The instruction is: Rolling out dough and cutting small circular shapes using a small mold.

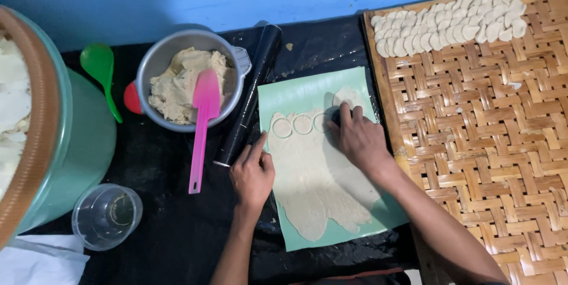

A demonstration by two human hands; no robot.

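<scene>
Dough sheet [316,184]: left hand [251,175], fingers together, at its edge; right hand [358,140] fingers clamp a cutter [338,114].

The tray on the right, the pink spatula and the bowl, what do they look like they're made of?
The tray looks like woven bamboo or cane strips, matte tan, going by its herringbone plaiting and pale wooden rim. The spatula seems plastic or silicone, judging by its uniform bright pink and smooth surface. The bowl is likely metal, perhaps aluminium or steel, with a dull grey sheen on its rim.
</scene>
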